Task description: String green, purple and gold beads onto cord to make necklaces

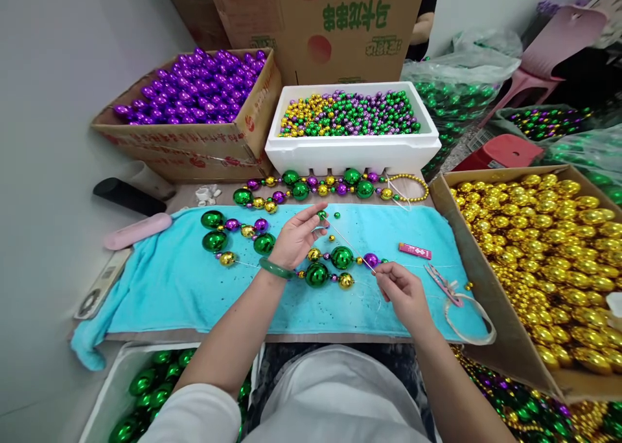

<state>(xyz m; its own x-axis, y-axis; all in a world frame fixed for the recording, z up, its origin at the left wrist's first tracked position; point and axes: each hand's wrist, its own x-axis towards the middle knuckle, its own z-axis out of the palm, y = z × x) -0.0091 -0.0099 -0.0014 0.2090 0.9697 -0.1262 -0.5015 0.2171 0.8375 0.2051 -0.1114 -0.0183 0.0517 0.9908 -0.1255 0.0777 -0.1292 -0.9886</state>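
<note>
My left hand (299, 236), with a green bangle (276, 268) at its wrist, pinches a green bead (321, 215) above the turquoise towel (170, 300). From that bead a thin pale string (348, 245) runs down to the right, where my right hand (396, 287) holds it between closed fingertips. Under and around my hands lie strung beads in green, gold and purple, with a large green bead (341, 257) between the hands. A purple bead (372, 260) is just beyond my right fingertips. A few small loose beads rest near my left fingers.
A white foam box (352, 146) of small beads stands behind the towel. Cardboard boxes hold purple beads (194, 93) at left and gold beads (558, 236) at right. Pink scissors (442, 284) and a small red packet (414, 251) lie on the towel. A person's arm (422, 27) shows behind.
</note>
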